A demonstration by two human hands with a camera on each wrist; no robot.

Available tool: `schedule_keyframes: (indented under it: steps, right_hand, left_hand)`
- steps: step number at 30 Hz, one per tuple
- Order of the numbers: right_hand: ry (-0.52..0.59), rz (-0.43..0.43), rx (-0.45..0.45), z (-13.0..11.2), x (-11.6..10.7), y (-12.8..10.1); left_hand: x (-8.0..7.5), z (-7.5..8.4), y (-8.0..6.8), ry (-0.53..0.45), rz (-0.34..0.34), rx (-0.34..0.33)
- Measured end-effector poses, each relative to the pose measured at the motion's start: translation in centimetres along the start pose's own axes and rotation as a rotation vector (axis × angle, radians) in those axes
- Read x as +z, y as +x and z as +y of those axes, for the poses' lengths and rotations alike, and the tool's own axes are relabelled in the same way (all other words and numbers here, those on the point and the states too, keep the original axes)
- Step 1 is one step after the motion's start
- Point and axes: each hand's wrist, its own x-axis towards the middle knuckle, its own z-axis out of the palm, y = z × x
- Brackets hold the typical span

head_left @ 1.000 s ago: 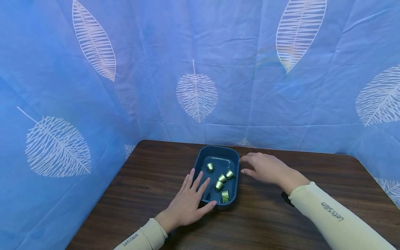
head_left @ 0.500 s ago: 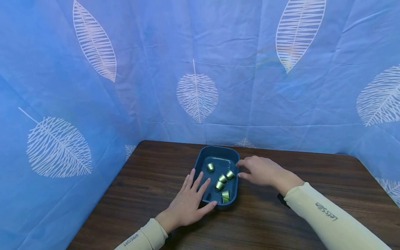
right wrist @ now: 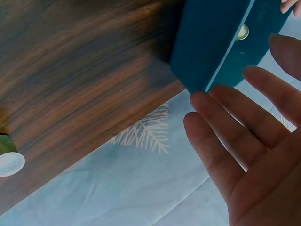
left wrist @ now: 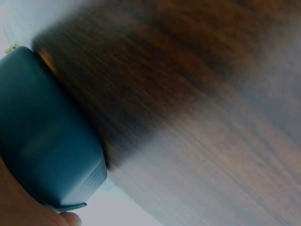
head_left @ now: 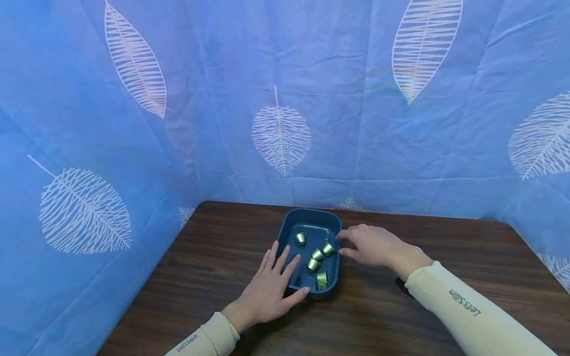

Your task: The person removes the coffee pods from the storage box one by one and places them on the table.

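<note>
Blue leaf-print curtain [head_left: 285,99] wraps the back and both sides. Dark wood table [head_left: 213,247] fills the lower frame.

Blue tray [head_left: 331,220] sits mid-table, long axis running away from the person, roughly between the two hands. Five green-gold capsules in it: one [head_left: 300,239] alone toward the far left, three nearer the right wall, e.g. [head_left: 328,249], one [head_left: 322,279] at the near end.

Left hand [head_left: 269,291] lies flat, fingers straight and spread, fingertips over the tray's near-left rim, thumb against the near wall. Holds nothing.

Right hand [head_left: 371,243] is at the tray's right rim, fingers loosely extended (right wrist view shows the palm open [right wrist: 254,155], nothing in it). Fingertips reach the rim; the capsule at the right wall lies just inside, left of them. Right hand is the nearer one to that cluster; only the tray wall stands between.

One more capsule [right wrist: 7,157] sits on the table behind the right wrist, well apart from the tray.
</note>
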Motion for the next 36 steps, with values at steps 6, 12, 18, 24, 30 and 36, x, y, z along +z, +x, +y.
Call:
schedule_keyframes:
  steps: [6, 12, 18, 24, 30, 36]
  right_hand:
    - [0.026, -0.023, 0.009, 0.0, 0.3, 0.1]
    - [0.056, -0.049, 0.017, -0.1, 0.2, 0.2]
    - [0.067, -0.062, 0.024, -0.4, 0.1, 0.1]
    - [0.077, -0.053, 0.001, -0.7, 0.1, 0.3]
    - [0.091, -0.041, -0.035, -1.2, -0.1, 0.7]
    - [0.093, -0.046, -0.038, -1.7, -0.2, 1.0]
  left_hand:
    - [0.0, 0.0, -0.1, -0.004, -0.001, -0.003]
    - [0.1, 0.0, -0.2, 0.000, -0.003, -0.006]
    - [0.0, 0.0, -0.2, 0.004, -0.002, -0.008]
    - [0.0, 0.0, -0.2, 0.005, 0.008, 0.003]
    - [0.0, 0.1, -0.1, 0.007, 0.004, -0.001]
    - [-0.1, 0.2, -0.1, 0.003, 0.004, -0.001]
